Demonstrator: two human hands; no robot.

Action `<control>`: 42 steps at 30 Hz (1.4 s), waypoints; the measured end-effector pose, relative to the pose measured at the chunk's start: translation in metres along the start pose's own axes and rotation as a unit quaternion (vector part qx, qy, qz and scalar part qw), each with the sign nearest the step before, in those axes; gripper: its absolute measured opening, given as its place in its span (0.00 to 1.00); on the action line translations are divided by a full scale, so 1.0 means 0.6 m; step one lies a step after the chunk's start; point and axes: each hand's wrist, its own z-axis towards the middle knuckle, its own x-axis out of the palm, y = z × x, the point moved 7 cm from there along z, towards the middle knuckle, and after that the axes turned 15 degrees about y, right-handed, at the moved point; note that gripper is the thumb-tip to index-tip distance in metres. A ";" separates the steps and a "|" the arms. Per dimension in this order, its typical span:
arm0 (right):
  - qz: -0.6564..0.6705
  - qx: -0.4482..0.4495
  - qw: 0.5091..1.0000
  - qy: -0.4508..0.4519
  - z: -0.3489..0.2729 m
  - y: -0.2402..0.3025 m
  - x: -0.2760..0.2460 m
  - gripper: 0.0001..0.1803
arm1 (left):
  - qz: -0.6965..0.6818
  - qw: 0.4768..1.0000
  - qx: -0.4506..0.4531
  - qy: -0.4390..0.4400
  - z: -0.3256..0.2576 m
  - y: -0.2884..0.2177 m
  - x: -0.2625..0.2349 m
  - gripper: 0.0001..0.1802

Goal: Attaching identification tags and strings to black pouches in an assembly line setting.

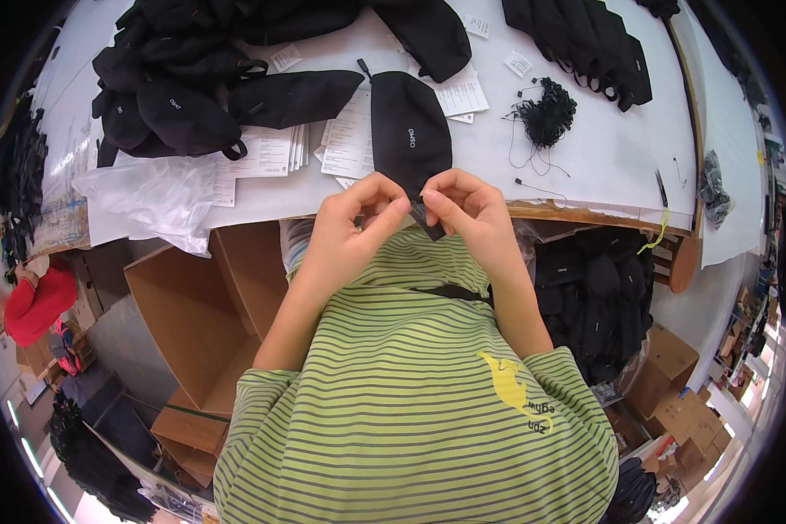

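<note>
We hold a black pouch [410,131] that lies on the white bench [620,148], its near end hanging over the edge toward us. Our left hand [358,218] and right hand [467,214] meet there, the fingers [391,214] of both pinching a small black tab [428,220]; what the tab is, we cannot tell. Paper tags [349,144] lie partly hidden under the pouch. A heap of black pouches [183,96] sits at left, a bundle of black cords [546,113] at right.

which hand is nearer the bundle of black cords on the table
Right. The right hand sits below-left of the black cord bundle; the left hand lies farther left, beyond it.
</note>
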 end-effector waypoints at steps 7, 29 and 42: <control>-0.006 -0.024 1.000 -0.005 0.001 0.005 0.005 0.08 | 0.000 1.000 -0.001 0.007 0.002 -0.003 0.001 0.06; -0.014 -0.056 0.998 0.006 -0.007 0.011 0.020 0.07 | -0.124 0.992 0.010 0.025 0.006 0.021 -0.001 0.12; -0.624 -0.053 0.770 -0.121 0.091 0.002 -0.018 0.18 | 0.230 0.946 0.092 0.211 -0.012 -0.038 0.108 0.09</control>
